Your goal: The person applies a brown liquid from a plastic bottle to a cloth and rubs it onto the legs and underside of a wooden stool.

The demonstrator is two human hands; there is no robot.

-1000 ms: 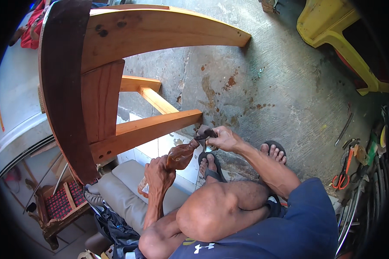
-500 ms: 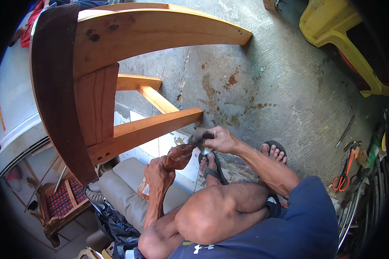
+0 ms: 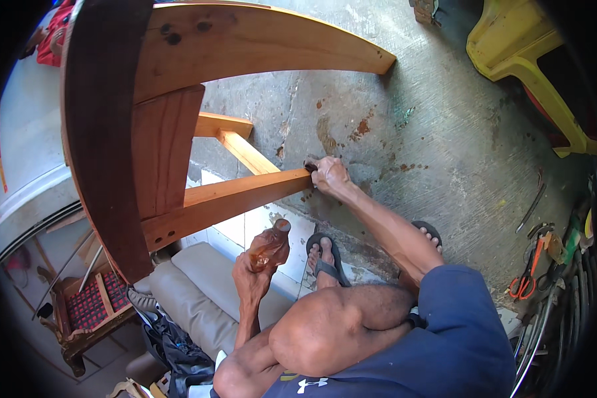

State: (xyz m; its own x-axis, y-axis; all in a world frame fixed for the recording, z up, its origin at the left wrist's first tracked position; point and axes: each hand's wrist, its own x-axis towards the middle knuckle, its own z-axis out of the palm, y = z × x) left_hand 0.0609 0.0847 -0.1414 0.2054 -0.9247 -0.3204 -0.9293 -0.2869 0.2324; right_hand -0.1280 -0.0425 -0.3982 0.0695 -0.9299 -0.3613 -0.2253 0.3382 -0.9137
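Note:
A wooden chair or stool frame (image 3: 272, 44) with pale, unstained legs stands at the upper left. Its broad curved edge piece (image 3: 99, 132) is dark brown. My right hand (image 3: 330, 176) is closed around a dark, wadded rag (image 3: 309, 165) and presses it against the end of the nearest pale leg (image 3: 245, 190). Closer to me, my left hand (image 3: 249, 273) grips a crumpled clear plastic bottle (image 3: 270, 247) with brown liquid in it. The bottle is uncapped, its mouth tilted up toward the leg, apart from the wood.
A grey cushioned seat (image 3: 196, 292) lies below the frame, beside white tiles (image 3: 288, 242). Brown stains mark the concrete floor (image 3: 458, 166). To the right are orange-handled scissors (image 3: 524, 282), metal rods and a yellow plastic chair (image 3: 511, 46). A carved chair (image 3: 96, 302) stands lower left.
My right hand has carried the rag away from the bottle's mouth, up and forward onto the leg's end. The bottle has turned more upright in my left hand.

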